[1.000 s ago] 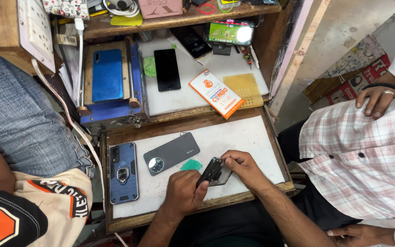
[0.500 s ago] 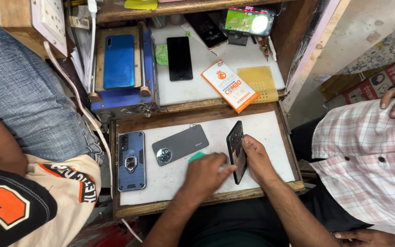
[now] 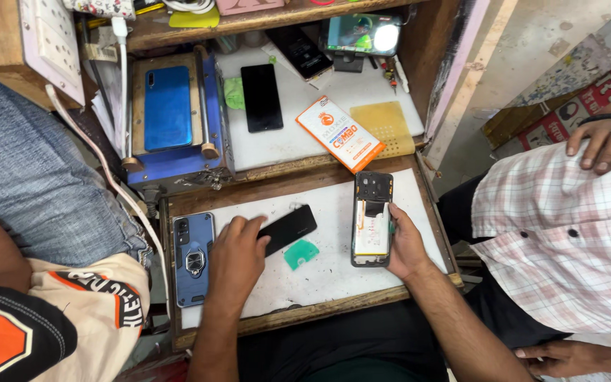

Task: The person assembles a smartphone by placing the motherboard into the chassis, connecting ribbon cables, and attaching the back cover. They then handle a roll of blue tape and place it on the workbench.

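The right hand (image 3: 406,244) grips an opened phone (image 3: 372,219) by its right edge, fingers curled behind it and the thumb along the side. The phone stands upright on the white work mat (image 3: 334,276), back cover off, showing a dark frame, an orange-rimmed top and a pale, flat rectangular battery. It sits at 3 o'clock on the mat.

The left hand (image 3: 235,258) lies palm down near the mat's centre, fingers close together and lightly bent, the tips pressing on one end of a black back cover (image 3: 288,228). That cover is a thin, glossy slab, tilted up towards 2 o'clock. Just below it, at 5 o'clock from it, lies a small green plastic pick (image 3: 300,253), flat and roughly triangular.

At 9 o'clock of the mat, beside the left hand, rests a blue cased phone (image 3: 192,258) with a metal ring on its rugged back. The mat sits in a worn wooden tray (image 3: 305,318).

At 12 o'clock, on the upper shelf, lie a smooth blue phone (image 3: 167,107) on a wooden-framed jig, a black phone (image 3: 262,97) face up, an orange and white packet (image 3: 339,133) and a yellow dimpled pad (image 3: 387,129).

At 3 o'clock sits a person in a checked shirt (image 3: 553,240).
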Demonstrator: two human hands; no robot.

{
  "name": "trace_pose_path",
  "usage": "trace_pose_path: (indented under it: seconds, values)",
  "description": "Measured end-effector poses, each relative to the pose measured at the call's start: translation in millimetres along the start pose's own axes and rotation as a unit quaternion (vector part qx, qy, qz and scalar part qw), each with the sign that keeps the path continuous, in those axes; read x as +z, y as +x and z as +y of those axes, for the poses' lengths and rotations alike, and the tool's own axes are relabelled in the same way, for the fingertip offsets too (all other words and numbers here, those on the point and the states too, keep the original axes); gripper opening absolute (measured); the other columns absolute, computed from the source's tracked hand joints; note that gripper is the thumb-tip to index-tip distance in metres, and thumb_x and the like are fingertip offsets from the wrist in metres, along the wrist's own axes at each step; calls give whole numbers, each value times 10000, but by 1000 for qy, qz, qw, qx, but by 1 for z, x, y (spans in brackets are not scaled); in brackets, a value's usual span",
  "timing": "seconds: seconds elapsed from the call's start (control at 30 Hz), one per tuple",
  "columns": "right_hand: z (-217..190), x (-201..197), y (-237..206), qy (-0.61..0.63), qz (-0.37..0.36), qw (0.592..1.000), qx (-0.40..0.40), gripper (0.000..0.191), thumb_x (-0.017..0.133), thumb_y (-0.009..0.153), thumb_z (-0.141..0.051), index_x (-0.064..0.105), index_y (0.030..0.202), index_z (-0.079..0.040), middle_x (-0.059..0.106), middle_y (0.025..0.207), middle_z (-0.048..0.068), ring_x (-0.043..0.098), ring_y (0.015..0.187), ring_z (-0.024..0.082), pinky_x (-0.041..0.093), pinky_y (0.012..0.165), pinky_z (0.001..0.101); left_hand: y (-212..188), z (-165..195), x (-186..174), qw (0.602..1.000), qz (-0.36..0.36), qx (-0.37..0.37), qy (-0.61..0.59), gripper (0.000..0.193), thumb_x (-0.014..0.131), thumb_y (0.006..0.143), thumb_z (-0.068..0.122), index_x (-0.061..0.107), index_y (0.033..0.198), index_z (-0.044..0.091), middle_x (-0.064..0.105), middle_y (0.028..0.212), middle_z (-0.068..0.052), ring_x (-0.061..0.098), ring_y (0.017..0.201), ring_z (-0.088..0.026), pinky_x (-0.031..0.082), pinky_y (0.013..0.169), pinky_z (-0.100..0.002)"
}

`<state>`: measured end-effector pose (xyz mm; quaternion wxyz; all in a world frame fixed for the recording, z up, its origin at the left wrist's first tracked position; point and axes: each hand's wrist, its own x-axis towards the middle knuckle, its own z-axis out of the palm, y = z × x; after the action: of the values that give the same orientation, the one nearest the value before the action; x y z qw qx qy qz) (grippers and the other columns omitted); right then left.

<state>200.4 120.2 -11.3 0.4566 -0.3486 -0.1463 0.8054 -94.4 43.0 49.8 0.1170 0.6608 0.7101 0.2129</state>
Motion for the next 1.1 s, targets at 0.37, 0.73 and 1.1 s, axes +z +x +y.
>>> trace_pose_path:
  seconds: [0.37,0.73,1.1]
  values:
    - [0,20,-6,-12,-58,998,1,465,443,999,-219,488,1442,-87,650,1270,89,674,1123,212,566,977,420,-42,-22,18,987,91,98,86,210,753,833,143,763,1038,100,728,1063,-82,700,946,-270,563,810,-419]
    - [0,6,-9,124,-393,909,55,617,372,1311,-460,457,1465,132,645,1015,119,567,774,174,505,673,303,-18,16,44,994,-13,109,15,377,809,811,262,750,1141,88,699,1134,-108,646,1024,-290,555,839,-424]
    - [-5,15,-17,105,-214,970,44,815,393,968,-598,309,1573,-58,379,1592,236,495,1363,386,503,1039,590,-20,37,65,983,-9,178,38,129,751,844,150,755,949,75,656,916,-62,622,873,-262,557,694,-386]
